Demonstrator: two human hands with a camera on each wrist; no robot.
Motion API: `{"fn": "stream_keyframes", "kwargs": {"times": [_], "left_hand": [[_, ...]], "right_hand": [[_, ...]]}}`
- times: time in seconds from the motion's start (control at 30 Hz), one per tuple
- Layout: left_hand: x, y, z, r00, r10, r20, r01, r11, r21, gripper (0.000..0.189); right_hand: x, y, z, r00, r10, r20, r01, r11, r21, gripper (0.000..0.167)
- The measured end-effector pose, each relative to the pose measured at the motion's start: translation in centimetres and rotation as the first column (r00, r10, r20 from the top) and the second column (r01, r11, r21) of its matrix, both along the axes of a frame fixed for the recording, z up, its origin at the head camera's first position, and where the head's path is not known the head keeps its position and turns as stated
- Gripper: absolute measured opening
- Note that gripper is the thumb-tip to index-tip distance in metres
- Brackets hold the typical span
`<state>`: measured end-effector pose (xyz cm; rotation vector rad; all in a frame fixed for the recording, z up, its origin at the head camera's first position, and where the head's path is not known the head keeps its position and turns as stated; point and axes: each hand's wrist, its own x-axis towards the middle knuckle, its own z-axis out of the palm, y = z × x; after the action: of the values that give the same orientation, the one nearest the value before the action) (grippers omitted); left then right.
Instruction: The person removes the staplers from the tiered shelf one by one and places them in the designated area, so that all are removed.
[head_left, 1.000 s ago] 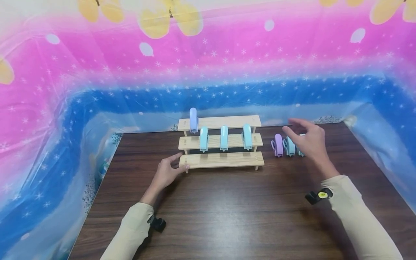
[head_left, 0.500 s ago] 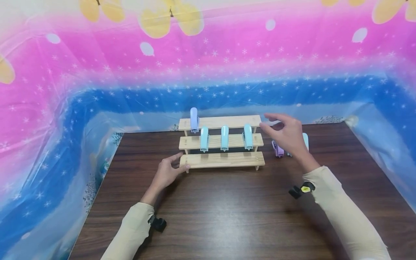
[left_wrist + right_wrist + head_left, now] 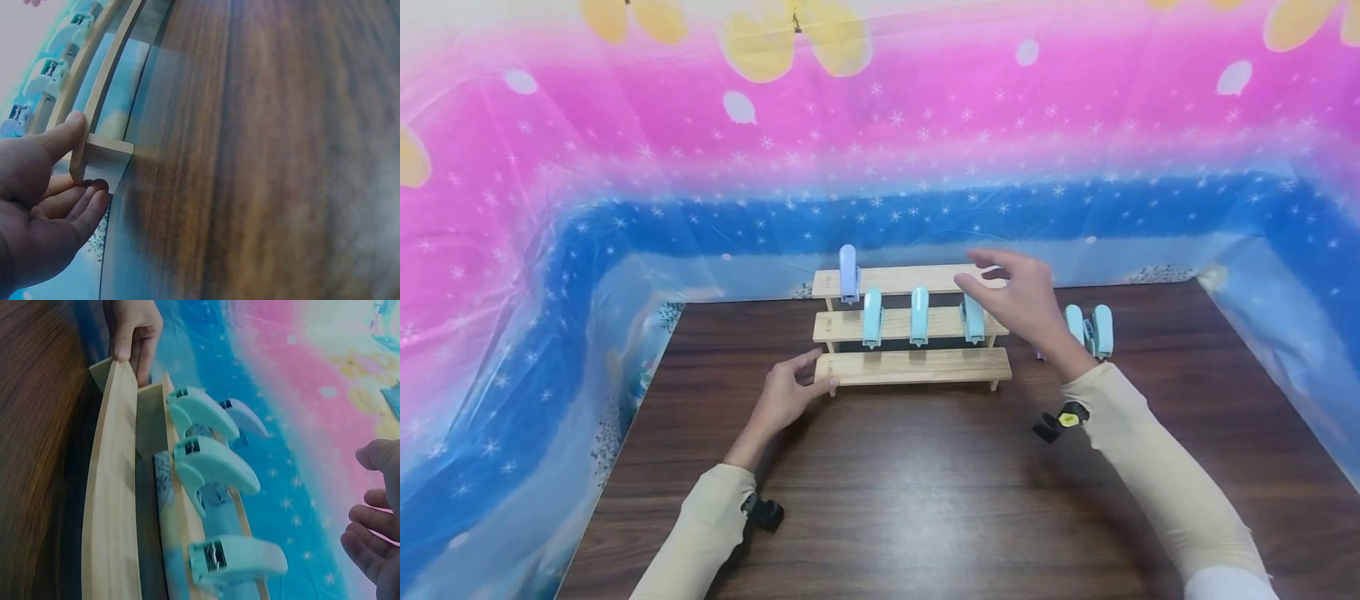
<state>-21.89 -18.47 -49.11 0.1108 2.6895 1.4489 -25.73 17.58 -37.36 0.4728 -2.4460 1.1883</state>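
Mint staplers (image 3: 919,317) on the wooden rack (image 3: 917,367) look light, stiff, kinda slick, so pinch their sides; left hand (image 3: 784,395) grips the rack's near left end, right hand (image 3: 1021,292) hovers empty, thumb and fingers apart, at the right.

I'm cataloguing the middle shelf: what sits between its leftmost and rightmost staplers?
One more light-blue stapler, with bare wood either side, stands between the leftmost stapler and the rightmost stapler; the head view shows it.

Rack (image 3: 913,367) is pale wood. Staplers (image 3: 919,317) mostly mint, top-shelf stapler (image 3: 847,271) lavender. Table (image 3: 910,500) dark brown, streaky grain. Backdrop (image 3: 838,121) runs pink over blue, white snowflakes, yellow butterflies (busy print). Sleeves (image 3: 700,525) cream. Wrist cameras (image 3: 766,515) black.
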Motion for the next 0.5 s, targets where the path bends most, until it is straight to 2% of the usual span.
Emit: {"fn": "stream_keyframes", "kwargs": {"times": [0.17, 0.5], "left_hand": [[0.1, 0.0, 0.0, 1.000, 0.001, 0.004, -0.001, 1.000, -0.004, 0.068], [0.0, 0.1, -0.1, 1.000, 0.009, 0.002, -0.009, 1.000, -0.012, 0.067]], "right_hand": [[-0.4, -1.4, 0.2, 0.999, 0.049, -0.007, -0.049, 0.999, 0.004, 0.051], [-1.1, -4.5, 0.6, 0.993, 0.102, 0.065, -0.102, 0.995, 0.004, 0.057]]}}
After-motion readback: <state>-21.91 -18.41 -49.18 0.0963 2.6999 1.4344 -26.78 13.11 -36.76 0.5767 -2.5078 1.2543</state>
